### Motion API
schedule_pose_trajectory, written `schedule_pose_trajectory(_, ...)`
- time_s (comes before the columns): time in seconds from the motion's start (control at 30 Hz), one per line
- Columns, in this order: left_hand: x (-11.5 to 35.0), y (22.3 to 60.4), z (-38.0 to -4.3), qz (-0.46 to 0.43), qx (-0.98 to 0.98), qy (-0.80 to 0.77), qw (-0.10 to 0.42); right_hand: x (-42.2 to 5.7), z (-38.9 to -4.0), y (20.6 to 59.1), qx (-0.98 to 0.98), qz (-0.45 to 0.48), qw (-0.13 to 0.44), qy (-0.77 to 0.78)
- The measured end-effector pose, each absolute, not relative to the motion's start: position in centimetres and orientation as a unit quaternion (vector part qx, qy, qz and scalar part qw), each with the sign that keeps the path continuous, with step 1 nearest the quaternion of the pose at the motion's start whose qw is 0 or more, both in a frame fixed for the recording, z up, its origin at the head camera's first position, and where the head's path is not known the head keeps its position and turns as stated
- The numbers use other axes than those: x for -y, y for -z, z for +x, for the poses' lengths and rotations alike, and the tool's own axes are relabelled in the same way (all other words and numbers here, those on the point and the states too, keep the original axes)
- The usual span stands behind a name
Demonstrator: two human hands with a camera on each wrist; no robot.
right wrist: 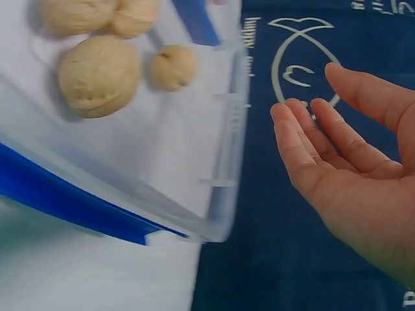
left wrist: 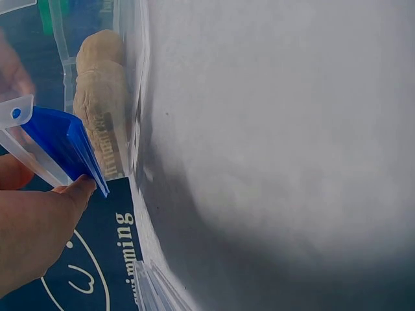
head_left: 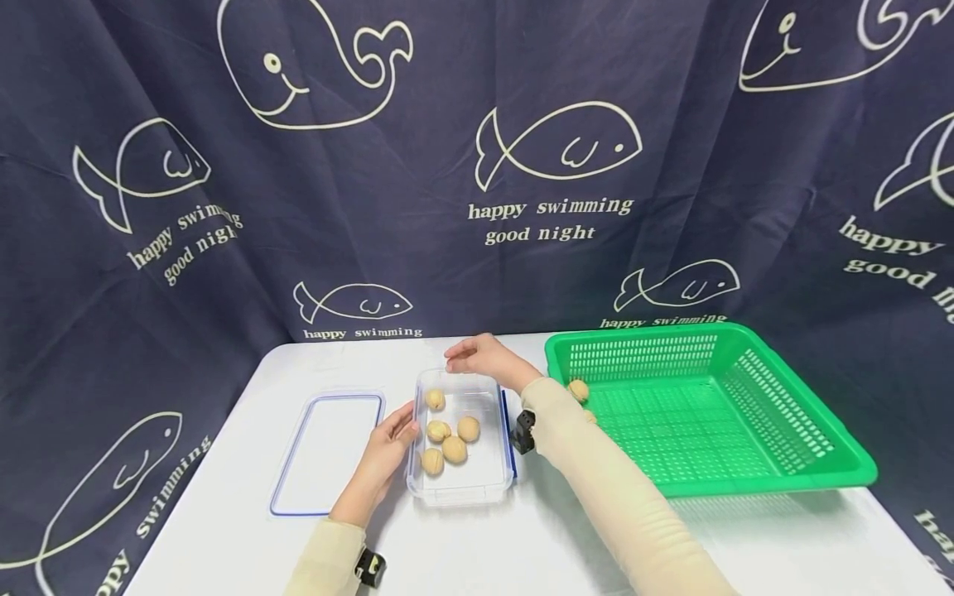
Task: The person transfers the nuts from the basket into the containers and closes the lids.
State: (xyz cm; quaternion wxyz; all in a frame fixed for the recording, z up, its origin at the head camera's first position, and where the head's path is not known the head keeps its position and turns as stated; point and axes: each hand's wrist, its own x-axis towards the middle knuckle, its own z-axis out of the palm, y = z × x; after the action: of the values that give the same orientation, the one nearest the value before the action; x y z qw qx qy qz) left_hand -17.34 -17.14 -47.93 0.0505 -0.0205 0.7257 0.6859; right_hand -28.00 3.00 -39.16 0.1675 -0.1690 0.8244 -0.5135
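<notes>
A clear plastic food container (head_left: 488, 497) with blue side latches stands on the white table, several walnuts (head_left: 455, 449) lying inside. My left hand (head_left: 387, 451) grips its left wall. In the left wrist view the thumb and a finger pinch the upper edge beside the raised blue latch (left wrist: 65, 139); walnuts show through the wall. Over the container's far end, my right hand (head_left: 484, 358) is held in the air. Its fingers (right wrist: 343, 139) are loosely bent and apart from the thumb in the right wrist view, with nothing between them.
A green plastic basket (head_left: 753, 488) stands on the right, with a walnut (head_left: 578, 390) at its left side and another partly hidden by my right sleeve. The clear lid (head_left: 328, 397) with a blue seal lies flat on the left. Behind the table hangs a dark blue printed curtain (head_left: 447, 248).
</notes>
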Motion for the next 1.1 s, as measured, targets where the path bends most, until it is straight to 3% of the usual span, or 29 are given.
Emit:
schedule_pose_trajectory(0.47,17.1,47.8,-17.5,-0.02,-0.724,-0.688,0.045,-7.1,-28.4,34.7,-0.821,-0.161,0.148,0.528)
schedule_pose_trajectory(1.1,17.0,47.7,-17.1,-0.02,-0.728,-0.684,0.046,-16.5,-28.3,34.5,-0.823,-0.12,0.129,0.539)
